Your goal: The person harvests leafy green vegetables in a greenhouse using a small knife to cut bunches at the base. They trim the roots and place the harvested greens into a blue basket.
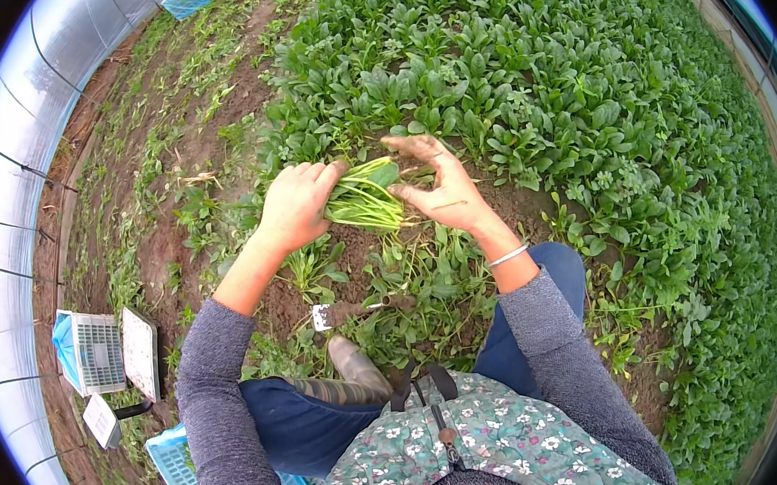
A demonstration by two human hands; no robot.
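Note:
My left hand [302,205] grips a bunch of leafy greens [365,199] that look like spinach, with its pale stems and root ends pointing right. At that root end my right hand [443,188] is held with thumb and fingers apart, close beside the bunch; some soil marks its fingers. Whether the right hand touches the roots cannot be told. Below the hands, a short soil-covered hand tool [360,310] with a whitish blade end lies on the ground. Loose and rooted leaves [426,274] surround it.
Dense rows of greens [557,100] fill the right side. Bare soil with scattered plants [164,166] lies left. A platform scale [141,354], a plastic crate [101,351] and a blue-lined crate [171,467] stand at lower left. Clear plastic sheeting [1,230] walls the left edge.

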